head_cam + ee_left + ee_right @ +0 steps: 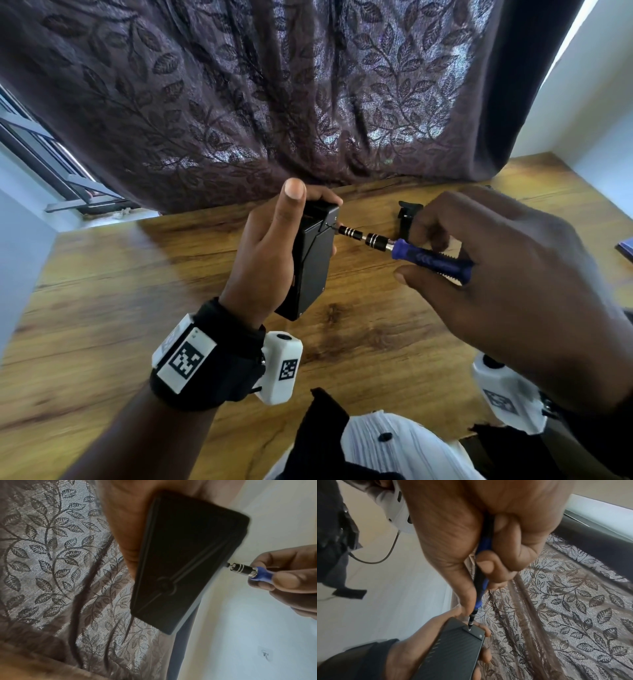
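Nearest the wearer, above the wooden table [137, 308], the left hand [270, 246] grips a black box [313, 260]. The palm lies against one broad face and the fingers curl round the far side, their tips showing on the right edge. The thumb stands straight and off the box. The box's long axis runs away from the wearer, with the lower end close over the table and the upper end toward the curtain. Whether the lower corner touches the wood cannot be told. One narrow edge faces right.

To the right of it, the right hand [513, 274] is closed round a screwdriver [411, 248], with the thumb and curled fingers pinching its blue handle. The screwdriver lies crosswise to the box and points left, and its banded black shaft slopes slightly up toward the tip. From the right wrist, the bit sits on a screw [469, 629] in a small plate at the upper end of the box's narrow edge. A second screw [480, 636] sits just beside it on the same plate.

Farther back, a small black part [407, 216] stands on the table behind the right hand's fingers. Beyond that, a dark leaf-patterned curtain [274, 102] hangs down to the table's far edge.
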Demonstrator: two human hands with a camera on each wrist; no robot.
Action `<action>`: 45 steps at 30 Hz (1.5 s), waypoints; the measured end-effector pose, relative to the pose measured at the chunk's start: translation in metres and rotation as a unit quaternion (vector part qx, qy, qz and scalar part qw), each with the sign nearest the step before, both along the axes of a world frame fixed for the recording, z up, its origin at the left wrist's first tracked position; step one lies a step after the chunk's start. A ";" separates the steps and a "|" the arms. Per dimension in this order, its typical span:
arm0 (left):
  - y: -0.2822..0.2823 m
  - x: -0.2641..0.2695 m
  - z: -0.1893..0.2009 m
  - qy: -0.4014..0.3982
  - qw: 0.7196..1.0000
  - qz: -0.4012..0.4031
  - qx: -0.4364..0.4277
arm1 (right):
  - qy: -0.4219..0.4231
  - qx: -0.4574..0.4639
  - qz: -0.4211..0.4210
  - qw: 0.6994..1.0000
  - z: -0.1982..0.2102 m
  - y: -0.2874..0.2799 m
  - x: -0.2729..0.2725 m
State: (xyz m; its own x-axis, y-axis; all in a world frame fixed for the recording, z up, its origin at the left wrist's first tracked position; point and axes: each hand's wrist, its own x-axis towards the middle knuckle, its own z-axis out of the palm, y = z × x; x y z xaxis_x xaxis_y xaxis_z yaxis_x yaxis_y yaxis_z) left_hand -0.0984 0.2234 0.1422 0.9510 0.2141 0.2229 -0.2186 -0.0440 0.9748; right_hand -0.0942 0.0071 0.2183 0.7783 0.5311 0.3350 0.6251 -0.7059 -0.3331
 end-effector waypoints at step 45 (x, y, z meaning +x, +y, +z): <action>0.002 -0.004 -0.002 -0.027 0.999 0.030 -0.025 | 0.052 0.053 -0.028 0.997 -0.003 0.008 -0.003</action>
